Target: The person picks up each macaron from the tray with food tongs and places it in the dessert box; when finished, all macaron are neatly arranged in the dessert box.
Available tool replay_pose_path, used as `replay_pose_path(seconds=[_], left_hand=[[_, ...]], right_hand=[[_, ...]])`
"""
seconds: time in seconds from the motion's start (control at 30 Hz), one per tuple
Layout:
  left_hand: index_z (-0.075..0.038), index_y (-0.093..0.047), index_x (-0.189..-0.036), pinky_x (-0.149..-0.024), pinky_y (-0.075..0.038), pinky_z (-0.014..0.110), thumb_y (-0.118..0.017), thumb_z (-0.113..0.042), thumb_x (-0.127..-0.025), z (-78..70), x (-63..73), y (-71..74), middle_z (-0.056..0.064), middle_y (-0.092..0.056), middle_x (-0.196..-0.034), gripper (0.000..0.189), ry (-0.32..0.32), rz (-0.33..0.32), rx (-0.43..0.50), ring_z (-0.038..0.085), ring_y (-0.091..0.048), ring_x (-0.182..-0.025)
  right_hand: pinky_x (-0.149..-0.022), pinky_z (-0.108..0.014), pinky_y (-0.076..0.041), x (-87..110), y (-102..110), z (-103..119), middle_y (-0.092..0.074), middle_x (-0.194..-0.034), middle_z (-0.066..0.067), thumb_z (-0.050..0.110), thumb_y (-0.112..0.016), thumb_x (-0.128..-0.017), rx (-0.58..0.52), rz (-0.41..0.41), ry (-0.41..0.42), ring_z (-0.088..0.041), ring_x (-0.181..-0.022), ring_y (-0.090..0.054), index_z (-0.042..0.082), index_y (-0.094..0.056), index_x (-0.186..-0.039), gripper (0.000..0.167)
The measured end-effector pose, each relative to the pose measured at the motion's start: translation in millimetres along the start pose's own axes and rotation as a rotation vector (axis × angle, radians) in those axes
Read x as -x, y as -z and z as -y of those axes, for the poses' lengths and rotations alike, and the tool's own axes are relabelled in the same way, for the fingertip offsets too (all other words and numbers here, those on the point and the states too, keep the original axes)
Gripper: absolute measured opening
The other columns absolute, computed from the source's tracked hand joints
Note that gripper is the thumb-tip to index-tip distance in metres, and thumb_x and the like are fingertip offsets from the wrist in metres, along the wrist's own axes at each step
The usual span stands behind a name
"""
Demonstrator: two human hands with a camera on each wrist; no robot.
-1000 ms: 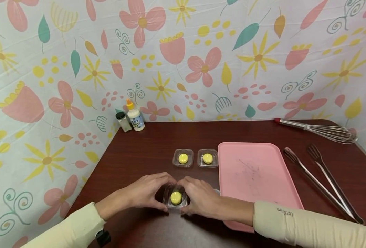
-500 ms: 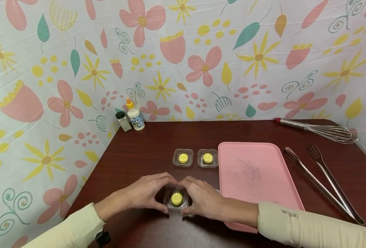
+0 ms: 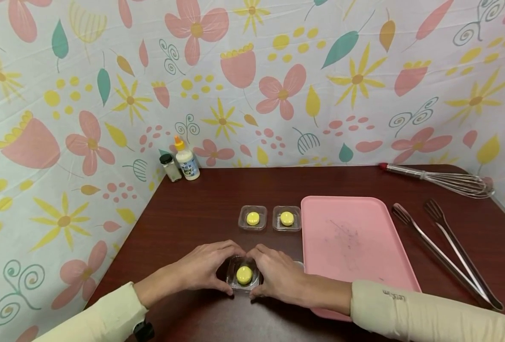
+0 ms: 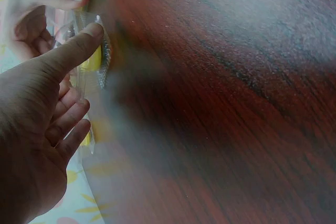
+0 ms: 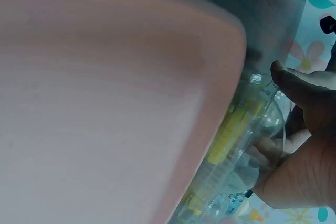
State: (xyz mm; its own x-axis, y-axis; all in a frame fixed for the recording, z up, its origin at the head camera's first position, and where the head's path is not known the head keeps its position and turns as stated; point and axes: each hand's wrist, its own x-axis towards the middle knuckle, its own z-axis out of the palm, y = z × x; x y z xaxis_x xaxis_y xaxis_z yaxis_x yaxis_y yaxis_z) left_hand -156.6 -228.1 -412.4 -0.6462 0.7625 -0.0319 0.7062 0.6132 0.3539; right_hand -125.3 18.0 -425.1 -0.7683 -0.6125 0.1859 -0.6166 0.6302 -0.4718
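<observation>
Both hands hold a small clear plastic box (image 3: pixel 237 285) low over the table, near its front. Inside it sits a yellow, round, domed piece (image 3: pixel 244 275). My left hand (image 3: pixel 205 266) grips the box's left side, thumb toward me and fingers at the far edge. On the opposite side my right hand (image 3: pixel 278 273) grips it the same way, fingertips of both hands nearly meeting behind. In the left wrist view, the left thumb (image 4: pixel 79 48) lies along the box edge. Two similar boxes, a left one (image 3: pixel 252 227) and a right one (image 3: pixel 280 228), stand behind, each with a yellow piece.
A pink tray (image 3: pixel 350 223) lies right of the boxes, partly under the right forearm. Another clear plastic edge (image 3: pixel 299 265) shows beside it, mostly hidden. Tongs (image 3: pixel 444 256) and a whisk (image 3: pixel 440 179) lie far right. A glue bottle (image 3: pixel 187 162) and a dark-capped jar (image 3: pixel 170 168) stand back left.
The box has shifted very slightly toward me and to the right between both hands. The grip looks the same, and the other things have stayed put.
</observation>
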Motion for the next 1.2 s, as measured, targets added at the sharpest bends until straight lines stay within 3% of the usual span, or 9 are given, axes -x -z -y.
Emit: replay_pose_path(seconds=[0.2,0.47,0.77,1.0,1.2], left_hand=[[-0.022,-0.060,-0.142,-0.099,-0.056,0.040,-0.098,-0.046,-0.075,2.3,2.1,-1.9,-0.014,-0.058,-0.139,0.081,0.003,-0.010,-0.006,0.005,-0.059,-0.125],[-0.019,-0.052,-0.154,-0.105,-0.053,0.043,-0.093,-0.055,-0.077,6.0,3.1,0.9,-0.012,-0.051,-0.150,0.094,0.010,0.007,0.010,0.009,-0.054,-0.135],[-0.018,-0.056,-0.151,-0.107,-0.052,0.044,-0.088,-0.048,-0.087,3.7,0.7,0.4,-0.012,-0.055,-0.149,0.078,-0.020,-0.027,0.004,0.009,-0.054,-0.136],[-0.019,-0.058,-0.149,-0.105,-0.053,0.045,-0.088,-0.046,-0.088,4.2,0.4,-0.4,-0.013,-0.057,-0.147,0.073,-0.025,-0.026,-0.009,0.009,-0.055,-0.136],[-0.020,-0.058,-0.149,-0.105,-0.053,0.044,-0.088,-0.047,-0.088,5.1,0.1,0.9,-0.014,-0.056,-0.147,0.073,-0.033,-0.023,-0.013,0.008,-0.055,-0.135]], right_hand=[[-0.085,-0.042,-0.062,-1.4,2.2,-2.9,-0.068,-0.122,-0.007,0.034,-0.103,-0.066,-0.023,0.022,0.008,-0.026,-0.103,-0.072,0.004,-0.068,-0.128,0.077],[-0.095,-0.050,-0.059,0.8,14.8,-13.9,-0.066,-0.138,-0.014,0.038,-0.103,-0.067,-0.055,0.023,0.014,-0.032,-0.118,-0.069,-0.004,-0.060,-0.142,0.095],[-0.103,-0.054,-0.054,20.3,37.4,-26.5,-0.061,-0.145,-0.017,0.038,-0.103,-0.068,-0.040,0.073,-0.055,-0.036,-0.128,-0.063,-0.005,-0.055,-0.147,0.101],[-0.100,-0.050,-0.055,38.4,46.7,-36.0,-0.068,-0.130,-0.011,0.031,-0.101,-0.070,0.004,0.075,-0.046,-0.028,-0.118,-0.067,-0.003,-0.063,-0.138,0.085],[-0.093,-0.046,-0.058,44.1,45.1,-40.9,-0.071,-0.119,-0.005,0.025,-0.099,-0.074,-0.022,0.053,-0.025,-0.022,-0.107,-0.069,0.000,-0.069,-0.129,0.068]])
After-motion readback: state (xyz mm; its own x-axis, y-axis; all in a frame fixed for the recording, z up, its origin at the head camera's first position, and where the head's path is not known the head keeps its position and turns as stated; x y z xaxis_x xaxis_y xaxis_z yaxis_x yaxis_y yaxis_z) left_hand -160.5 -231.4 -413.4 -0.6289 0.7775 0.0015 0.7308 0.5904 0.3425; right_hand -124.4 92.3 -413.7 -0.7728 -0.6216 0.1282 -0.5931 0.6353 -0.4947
